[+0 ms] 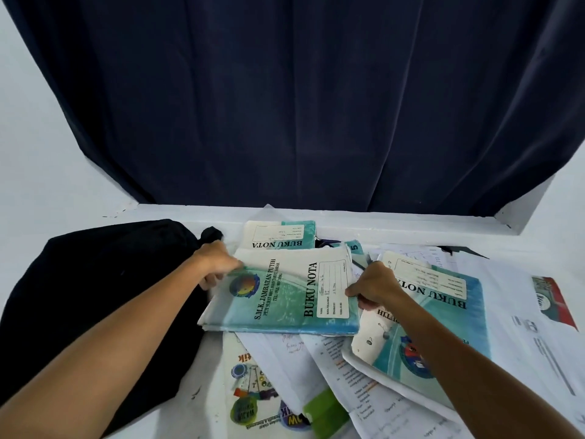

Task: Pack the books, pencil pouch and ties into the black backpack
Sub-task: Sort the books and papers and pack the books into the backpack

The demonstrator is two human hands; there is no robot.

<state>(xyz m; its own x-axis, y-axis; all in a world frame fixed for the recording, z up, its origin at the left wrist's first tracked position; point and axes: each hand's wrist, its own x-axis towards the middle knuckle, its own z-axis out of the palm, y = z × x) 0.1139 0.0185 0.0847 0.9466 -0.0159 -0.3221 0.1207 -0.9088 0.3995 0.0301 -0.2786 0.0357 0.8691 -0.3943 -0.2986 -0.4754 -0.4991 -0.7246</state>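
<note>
A teal and white notebook marked BUKU NOTA (285,296) lies across the middle of the white table, on top of a pile of books and papers. My left hand (217,267) grips its left end, thumb on the cover, right beside the black backpack (101,299). My right hand (372,285) pinches its right end near the name label. A second such notebook (280,236) lies behind it, and a third (443,318) lies to the right under my right forearm. No pencil pouch or ties are clearly visible.
Loose printed sheets (522,327) cover the right of the table. A colourful workbook (253,397) and a green item (326,410) lie near the front edge. A dark blue curtain (300,106) hangs behind the white ledge (380,217).
</note>
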